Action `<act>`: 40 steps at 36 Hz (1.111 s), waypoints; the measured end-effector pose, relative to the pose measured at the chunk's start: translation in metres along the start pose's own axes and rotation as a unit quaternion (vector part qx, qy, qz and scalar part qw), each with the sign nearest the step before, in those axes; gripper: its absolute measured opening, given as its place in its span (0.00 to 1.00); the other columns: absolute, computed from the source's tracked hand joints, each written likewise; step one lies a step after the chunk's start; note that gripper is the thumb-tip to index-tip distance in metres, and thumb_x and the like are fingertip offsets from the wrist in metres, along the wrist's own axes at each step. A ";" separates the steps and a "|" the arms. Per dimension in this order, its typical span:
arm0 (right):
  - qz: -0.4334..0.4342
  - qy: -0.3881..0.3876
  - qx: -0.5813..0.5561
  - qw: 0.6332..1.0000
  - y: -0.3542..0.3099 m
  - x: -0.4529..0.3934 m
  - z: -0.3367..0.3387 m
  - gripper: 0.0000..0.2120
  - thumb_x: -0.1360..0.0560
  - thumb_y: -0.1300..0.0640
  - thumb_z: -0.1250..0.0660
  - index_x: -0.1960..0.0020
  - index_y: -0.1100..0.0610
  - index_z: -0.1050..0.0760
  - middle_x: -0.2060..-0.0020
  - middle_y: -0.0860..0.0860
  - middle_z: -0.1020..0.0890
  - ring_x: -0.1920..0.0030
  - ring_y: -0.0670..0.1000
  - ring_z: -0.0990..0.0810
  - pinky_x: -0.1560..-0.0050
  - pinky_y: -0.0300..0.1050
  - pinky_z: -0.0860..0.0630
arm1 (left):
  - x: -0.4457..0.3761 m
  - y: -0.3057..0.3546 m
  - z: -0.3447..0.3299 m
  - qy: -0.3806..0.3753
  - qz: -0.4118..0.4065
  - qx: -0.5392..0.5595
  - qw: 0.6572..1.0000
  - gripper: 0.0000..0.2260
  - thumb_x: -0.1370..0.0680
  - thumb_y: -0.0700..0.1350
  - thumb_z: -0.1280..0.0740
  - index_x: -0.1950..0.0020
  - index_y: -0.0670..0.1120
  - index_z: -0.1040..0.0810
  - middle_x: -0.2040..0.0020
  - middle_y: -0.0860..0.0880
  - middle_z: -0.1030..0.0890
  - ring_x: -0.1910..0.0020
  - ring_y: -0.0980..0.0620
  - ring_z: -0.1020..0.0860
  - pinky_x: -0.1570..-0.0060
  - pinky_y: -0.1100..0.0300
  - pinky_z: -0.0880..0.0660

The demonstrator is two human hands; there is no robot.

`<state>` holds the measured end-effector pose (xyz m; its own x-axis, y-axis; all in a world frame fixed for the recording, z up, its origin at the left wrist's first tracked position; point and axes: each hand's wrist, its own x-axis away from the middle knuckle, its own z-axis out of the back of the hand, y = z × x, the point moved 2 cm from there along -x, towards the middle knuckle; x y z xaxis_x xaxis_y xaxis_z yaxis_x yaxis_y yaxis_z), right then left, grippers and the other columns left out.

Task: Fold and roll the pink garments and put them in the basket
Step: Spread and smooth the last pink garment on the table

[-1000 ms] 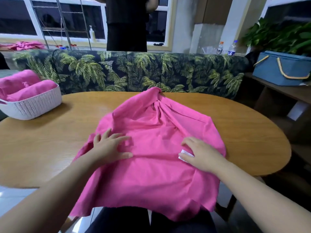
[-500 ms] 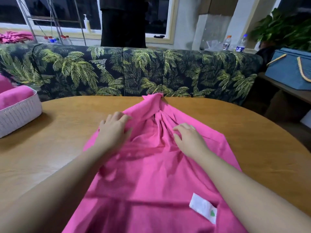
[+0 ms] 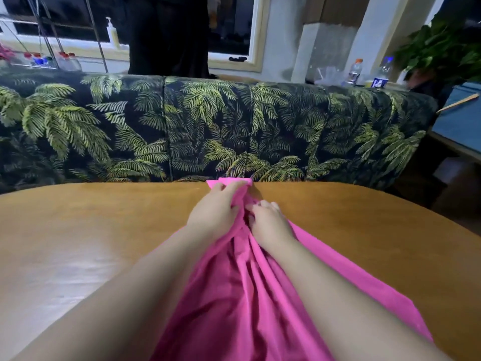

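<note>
A pink garment (image 3: 234, 303) lies lengthwise on the wooden table (image 3: 78, 230), bunched into folds that run toward the far edge. My left hand (image 3: 214, 209) grips the gathered far end of the cloth near the table's back edge. Right beside it, my right hand (image 3: 269, 222) has its fingers curled into the folds of the same garment. Both forearms lie over the cloth. The basket is out of view.
A sofa (image 3: 208, 126) with a palm-leaf print stands right behind the table. A person in dark clothes (image 3: 169, 35) stands beyond it by the window. Bottles (image 3: 355, 70) and a plant (image 3: 442, 48) are at the back right, a blue bag (image 3: 458, 118) on the right.
Both hands slid forward along the garment to its far end and closed on the bunched cloth. The view moved closer and the basket left the frame on the left.
</note>
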<state>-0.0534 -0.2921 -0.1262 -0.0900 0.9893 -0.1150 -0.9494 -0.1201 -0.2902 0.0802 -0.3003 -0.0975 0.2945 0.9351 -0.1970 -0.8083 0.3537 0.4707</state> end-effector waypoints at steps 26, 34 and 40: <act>0.016 0.081 0.083 0.993 0.046 -0.058 0.017 0.22 0.19 0.55 0.46 0.25 0.50 0.38 0.25 0.50 0.39 0.25 0.53 0.45 0.27 0.51 0.45 | -0.008 -0.080 0.019 0.107 -0.042 -0.257 0.959 0.19 0.25 0.52 0.44 0.41 0.51 0.19 0.40 0.46 0.21 0.34 0.42 0.26 0.36 0.47 0.39; -0.065 -0.072 0.046 0.994 0.057 -0.080 -0.003 0.25 0.20 0.37 0.55 0.24 0.38 0.46 0.22 0.46 0.48 0.22 0.55 0.52 0.27 0.64 0.53 | -0.003 -0.079 -0.012 -0.057 0.061 -0.190 0.978 0.41 0.39 0.73 0.69 0.26 0.68 0.48 0.22 0.59 0.48 0.22 0.48 0.55 0.26 0.43 0.57; -0.135 -0.066 0.089 0.985 0.108 -0.098 0.018 0.25 0.22 0.34 0.56 0.29 0.40 0.36 0.25 0.48 0.37 0.25 0.58 0.44 0.28 0.63 0.52 | -0.003 -0.080 -0.011 -0.073 0.082 -0.186 0.976 0.52 0.48 0.80 0.75 0.26 0.69 0.50 0.22 0.60 0.51 0.22 0.46 0.54 0.26 0.44 0.57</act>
<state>-0.1521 -0.4004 -0.1292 0.1462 0.9867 0.0713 -0.9806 0.1541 -0.1211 0.1382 -0.3315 -0.1439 0.1932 0.9811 -0.0084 -0.9719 0.1925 0.1355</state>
